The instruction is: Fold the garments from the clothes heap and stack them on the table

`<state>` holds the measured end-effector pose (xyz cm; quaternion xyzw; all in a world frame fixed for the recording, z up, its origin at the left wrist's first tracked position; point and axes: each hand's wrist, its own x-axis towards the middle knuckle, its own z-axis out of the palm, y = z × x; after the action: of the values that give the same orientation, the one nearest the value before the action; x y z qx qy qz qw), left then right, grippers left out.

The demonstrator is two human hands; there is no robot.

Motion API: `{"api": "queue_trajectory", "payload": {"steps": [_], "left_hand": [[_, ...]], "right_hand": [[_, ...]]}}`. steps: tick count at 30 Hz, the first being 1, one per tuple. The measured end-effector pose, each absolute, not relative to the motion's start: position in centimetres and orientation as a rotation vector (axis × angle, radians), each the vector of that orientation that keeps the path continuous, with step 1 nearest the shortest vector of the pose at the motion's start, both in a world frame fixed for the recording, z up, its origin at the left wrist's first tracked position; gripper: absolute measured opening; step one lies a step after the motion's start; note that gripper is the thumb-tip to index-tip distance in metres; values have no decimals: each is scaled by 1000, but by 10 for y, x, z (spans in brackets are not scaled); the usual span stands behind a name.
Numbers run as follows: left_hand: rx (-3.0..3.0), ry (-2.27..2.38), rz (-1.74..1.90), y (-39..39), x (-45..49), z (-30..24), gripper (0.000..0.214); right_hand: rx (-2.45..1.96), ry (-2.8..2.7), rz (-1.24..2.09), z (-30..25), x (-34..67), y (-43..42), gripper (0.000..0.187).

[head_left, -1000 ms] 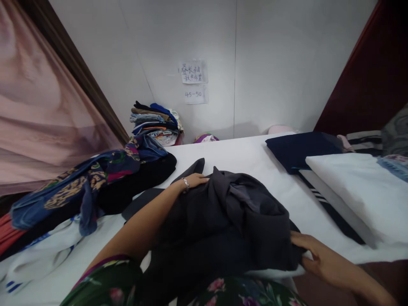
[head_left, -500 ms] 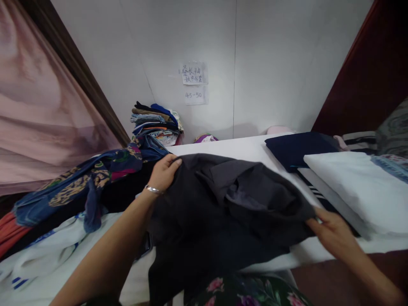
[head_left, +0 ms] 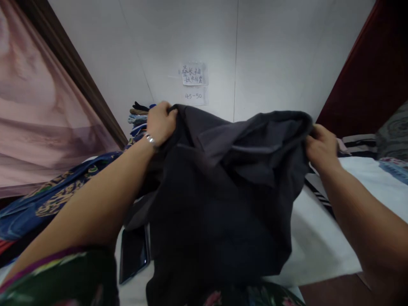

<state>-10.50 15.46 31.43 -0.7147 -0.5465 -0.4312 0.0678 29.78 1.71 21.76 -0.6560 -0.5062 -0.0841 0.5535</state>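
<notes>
A dark grey and black jacket (head_left: 219, 204) hangs stretched between my two hands, lifted in front of me, its lower part draping down toward my body. My left hand (head_left: 162, 122), with a silver bracelet at the wrist, grips its upper left corner. At the upper right edge, my right hand (head_left: 322, 146) is closed on the cloth. Folds and an opening show along the top of the jacket, slightly blurred by motion. Its lower end runs out of view.
A phone (head_left: 134, 254) lies on the white table (head_left: 318, 238) by the jacket's left side. Patterned blue clothes (head_left: 60, 195) lie on the left, with a folded stack (head_left: 137, 120) behind. Folded white cloth (head_left: 363, 176) sits right. Paper signs (head_left: 195, 83) hang on the wall.
Both hands have moved up, raising the jacket's top edge off the table toward the wall signs. More of the phone shows now, while the jacket hides the dark blue folded cloth.
</notes>
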Motion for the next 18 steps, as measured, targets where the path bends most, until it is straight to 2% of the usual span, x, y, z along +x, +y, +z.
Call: {"api": "queue_trajectory", "payload": {"steps": [4, 8, 13, 15, 18], "left_hand": [[-2111, -1857, -1267, 236, -64, 316, 35], [-2359, -1777, -1149, 245, -46, 266, 47], [-2860, -1508, -619, 169, -102, 154, 34], [-2890, -1638, -508, 130, -136, 119, 36], [-2839, -1868, -448, 70, -170, 88, 40]], "right_hand": [[-1689, -1188, -207, 224, 308, 115, 35], [-1773, -1207, 132, 177, 295, 149, 49], [-1753, -1269, 322, 72, 272, 81, 43], [-1722, -1054, 534, 41, 265, 40, 48], [-1505, -653, 948, 25, 244, -18, 66]]}}
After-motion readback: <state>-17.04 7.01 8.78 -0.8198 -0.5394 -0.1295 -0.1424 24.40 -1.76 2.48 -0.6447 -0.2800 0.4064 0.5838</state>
